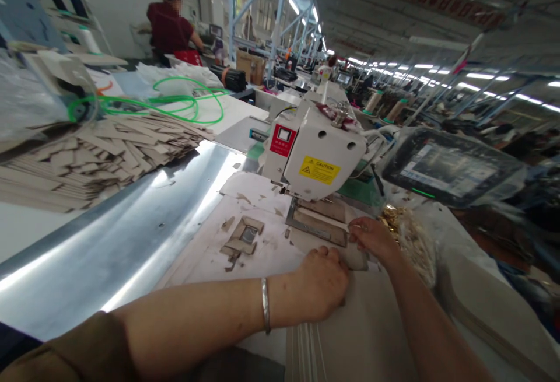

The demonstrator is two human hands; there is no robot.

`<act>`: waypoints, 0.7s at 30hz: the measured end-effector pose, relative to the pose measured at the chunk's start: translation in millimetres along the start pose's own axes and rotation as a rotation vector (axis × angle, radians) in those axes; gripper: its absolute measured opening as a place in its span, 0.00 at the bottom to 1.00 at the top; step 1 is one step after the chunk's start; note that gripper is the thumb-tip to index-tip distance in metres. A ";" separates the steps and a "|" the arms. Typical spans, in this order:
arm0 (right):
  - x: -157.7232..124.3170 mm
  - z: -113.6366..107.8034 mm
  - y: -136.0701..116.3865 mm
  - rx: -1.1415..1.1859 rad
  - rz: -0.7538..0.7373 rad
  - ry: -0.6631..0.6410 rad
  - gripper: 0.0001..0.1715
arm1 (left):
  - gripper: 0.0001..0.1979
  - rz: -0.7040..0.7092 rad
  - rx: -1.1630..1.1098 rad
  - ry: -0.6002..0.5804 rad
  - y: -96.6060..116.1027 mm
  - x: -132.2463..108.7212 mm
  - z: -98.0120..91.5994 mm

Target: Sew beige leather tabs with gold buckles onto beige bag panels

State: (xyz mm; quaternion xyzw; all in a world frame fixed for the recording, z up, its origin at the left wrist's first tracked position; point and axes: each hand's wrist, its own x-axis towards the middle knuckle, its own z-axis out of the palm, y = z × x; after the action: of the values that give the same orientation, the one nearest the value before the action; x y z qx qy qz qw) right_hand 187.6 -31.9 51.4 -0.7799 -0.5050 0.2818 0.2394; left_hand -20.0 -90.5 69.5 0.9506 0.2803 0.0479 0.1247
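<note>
A white sewing machine head (324, 154) with a yellow caution label stands over a metal clamp frame (310, 225) lying on brown-grey pieces. Just in front of that frame, my left hand (324, 283), with a bracelet at the wrist, has its fingers curled down at the edge of a grey-brown panel (376, 323); what its fingertips hold is hidden. My right hand (371, 237) is at the frame's right end, thumb and forefinger pinched together on something too small to name. Below my left hand, the panels form a stack.
Cut strips (118, 149) pile on the left beside a metal plate (175, 201) and green tubing (192, 108). A taped fixture (245, 236) lies left of the machine. A wrapped screen (450, 166) and bag of gold parts (406, 236) are right. A person (172, 26) works behind.
</note>
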 end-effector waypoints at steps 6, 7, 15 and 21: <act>2.7 5.7 13.2 -0.050 -0.046 0.054 0.08 | 0.10 0.155 0.004 0.160 1.1 -0.2 8.2; 5.2 7.5 12.4 -0.040 -0.023 0.047 0.07 | 0.08 0.217 -0.012 0.170 1.8 -1.1 10.7; 6.2 11.7 -1.5 -0.624 -0.351 0.392 0.10 | 0.08 0.276 -0.061 0.188 5.2 -8.3 16.8; -3.3 -15.6 23.3 -0.354 -0.270 0.518 0.10 | 0.10 0.230 -0.090 0.151 7.9 -9.8 11.6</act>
State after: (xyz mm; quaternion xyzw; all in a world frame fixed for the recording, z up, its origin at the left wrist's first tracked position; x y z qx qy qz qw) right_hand 212.3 -45.1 48.0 -0.7811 -0.5672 -0.0520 0.2559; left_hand -22.2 -104.7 60.2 0.9635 0.1759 0.1456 0.1398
